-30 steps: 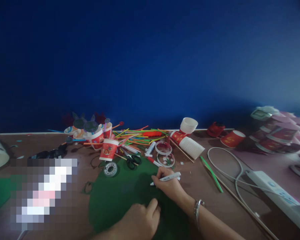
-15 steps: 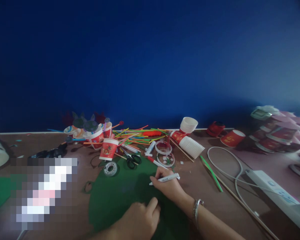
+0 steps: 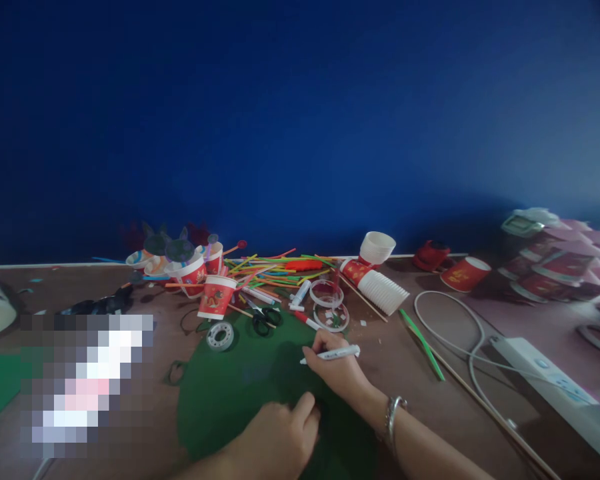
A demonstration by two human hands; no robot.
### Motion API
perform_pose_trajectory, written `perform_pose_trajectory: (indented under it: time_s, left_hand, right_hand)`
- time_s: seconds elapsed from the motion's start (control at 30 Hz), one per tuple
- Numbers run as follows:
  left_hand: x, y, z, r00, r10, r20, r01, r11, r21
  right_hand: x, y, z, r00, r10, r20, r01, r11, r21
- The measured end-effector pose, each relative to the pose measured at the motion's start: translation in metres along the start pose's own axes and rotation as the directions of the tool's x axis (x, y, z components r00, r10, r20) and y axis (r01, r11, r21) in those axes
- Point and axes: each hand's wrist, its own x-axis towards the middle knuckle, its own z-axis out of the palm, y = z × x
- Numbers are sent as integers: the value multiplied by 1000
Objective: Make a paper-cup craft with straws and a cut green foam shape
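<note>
My right hand (image 3: pixel 337 360) grips a white marker (image 3: pixel 347 351), its tip pointing left above the green round sheet (image 3: pixel 215 393). On my right wrist is a silver bracelet. Lower down, my left hand (image 3: pixel 285 430) rests over the same sheet with its fingers curled together; whatever they hold, if anything, is hidden in dark shade. Just beyond my right hand lies a red-and-white marker (image 3: pixel 305 319). Scissors with black handles (image 3: pixel 265 321) and a roll of tape (image 3: pixel 221 336) lie at the sheet's far edge.
Red paper cups (image 3: pixel 216 298) with craft figures stand at the back left, beside coloured sticks (image 3: pixel 280 267). A stack of cups (image 3: pixel 380 289) lies behind my right hand. On the right are a power strip (image 3: pixel 535 367), a looped cable (image 3: pixel 473 347), and more cups (image 3: pixel 466 273).
My right hand and the marker have shifted very slightly upward in the picture. My left hand stays nearly where it was, and the view has moved a little.
</note>
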Motion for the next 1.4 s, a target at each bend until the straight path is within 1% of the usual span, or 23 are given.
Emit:
perform_pose_trajectory:
  time_s: [0.2,0.43,0.6,0.73,1.13,1.27,1.4]
  left_hand:
    - [0,0,1,1000,0,22,0,1000,1]
    - [0,0,2,1000,3,7,-3,1000,7]
    - [0,0,0,1000,22,8,-22,1000,4]
    - [-1,0,1,1000,13,6,-13,1000,3]
    - [0,0,0,1000,17,-1,-17,1000,-11]
    - [0,0,-2,1000,25,15,-25,1000,-17]
    - [0,1,-1,1000,-2,29,3,1000,-20]
  right_hand:
    - [1,2,-1,1000,8,17,-8,1000,-22]
    - [0,4,0,1000,-12,-5,12,999,-31]
    - [1,5,-1,1000,-17,19,17,1000,-13]
    - [1,4,0,1000,-19,9,19,1000,-18]
    - [-2,2,0,997,9,81,-8,1000,-15]
    - [-2,1,0,997,10,79,-9,1000,-17]
    - [-1,-3,-1,997,11,74,-11,1000,3]
